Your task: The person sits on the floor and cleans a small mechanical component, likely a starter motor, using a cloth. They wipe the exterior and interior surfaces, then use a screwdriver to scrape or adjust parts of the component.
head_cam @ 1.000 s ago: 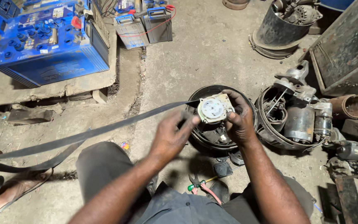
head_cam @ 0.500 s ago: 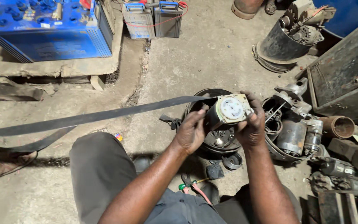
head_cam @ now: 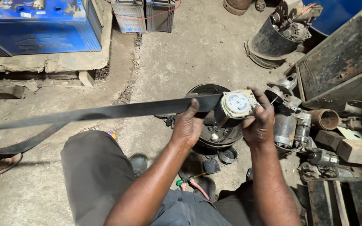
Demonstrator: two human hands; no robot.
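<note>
Item: small round motor unit, pale disc face in a squarish cream housing, dark cylindrical body behind; held above a round black drum on the concrete floor, in front of the seated person. Disc face turned up toward the camera and slightly left; the body's long axis runs from that face down and to the left. Right hand: fingers curled closed around the housing's right edge, thumb at its lower rim. Left hand: closed on a long flat black belt just left of the unit, thumb pressed on top; fingers below hidden. Belt: long axis roughly horizontal, running from the unit out past the left frame edge, with a second run drooping beneath at far left; how it joins the unit is hidden by the hand and housing. Drum interior mostly covered by hands and unit. Surroundings: pliers with red and green handles by the knees, partly hidden by the forearm; grey motor parts just right; blue battery case upper left, cut off; rusty metal box upper right, cut off.
</note>
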